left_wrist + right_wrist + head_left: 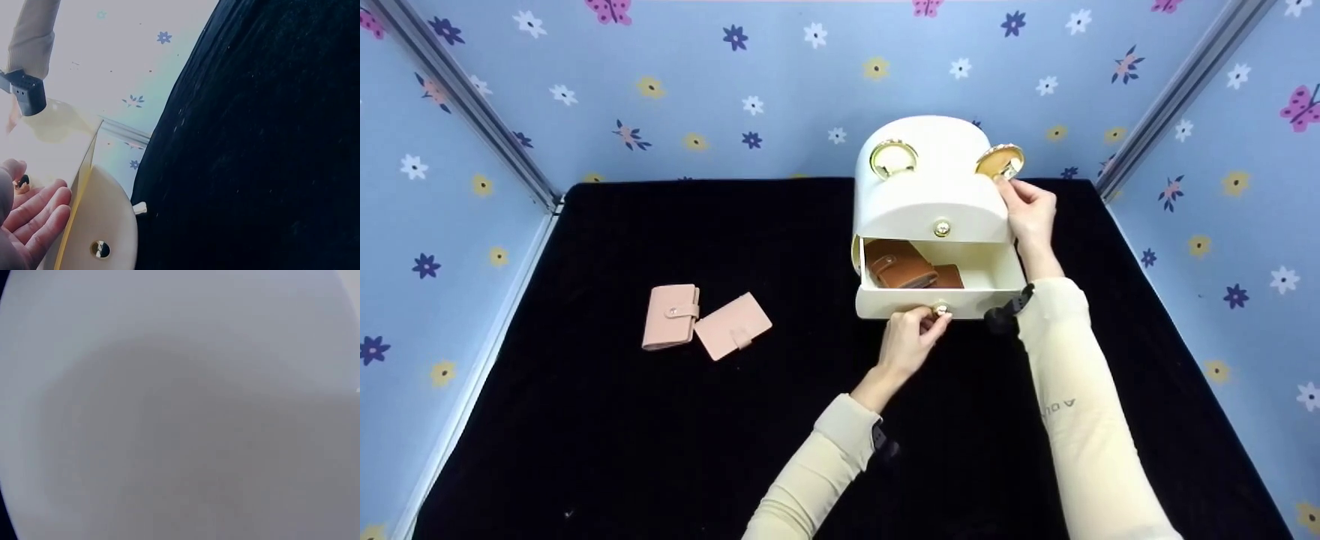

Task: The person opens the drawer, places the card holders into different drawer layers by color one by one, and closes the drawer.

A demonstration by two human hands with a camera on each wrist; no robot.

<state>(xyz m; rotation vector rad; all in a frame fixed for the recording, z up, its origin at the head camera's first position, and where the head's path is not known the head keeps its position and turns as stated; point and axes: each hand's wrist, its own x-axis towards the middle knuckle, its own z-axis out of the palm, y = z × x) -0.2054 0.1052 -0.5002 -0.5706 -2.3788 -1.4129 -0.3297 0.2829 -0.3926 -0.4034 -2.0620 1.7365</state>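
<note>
Left hand (906, 343): fingers pinch small round gold knob (941, 308) on open cream drawer (885, 304) | right hand (1031, 217): fingers grip gold disc-shaped ornament (997, 160) | brown leather-look wallets (906, 264) beyond left fingers | I'd slide straight, gently

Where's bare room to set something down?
Bare black cloth lies left of the pink wallets, and between them and the white box. Crowded: the open drawer, with brown wallets toward its left and the left hand at its knob.
</note>
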